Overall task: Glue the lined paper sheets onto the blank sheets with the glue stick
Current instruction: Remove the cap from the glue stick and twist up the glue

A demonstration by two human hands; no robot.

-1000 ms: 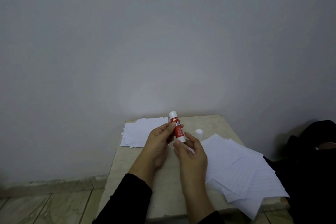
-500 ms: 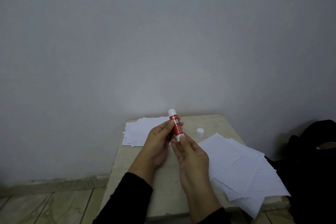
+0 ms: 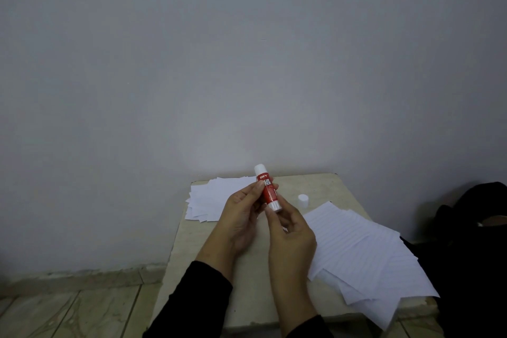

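Glue stick [image 3: 267,190] gripped (both hands).

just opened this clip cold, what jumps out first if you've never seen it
The red glue stick stands out, held up over the middle of the small table by the left hand round its body and the right hand at its lower end. Its white cap stands just right of it, lined sheets fan out on the right, and blank sheets lie at the far left.
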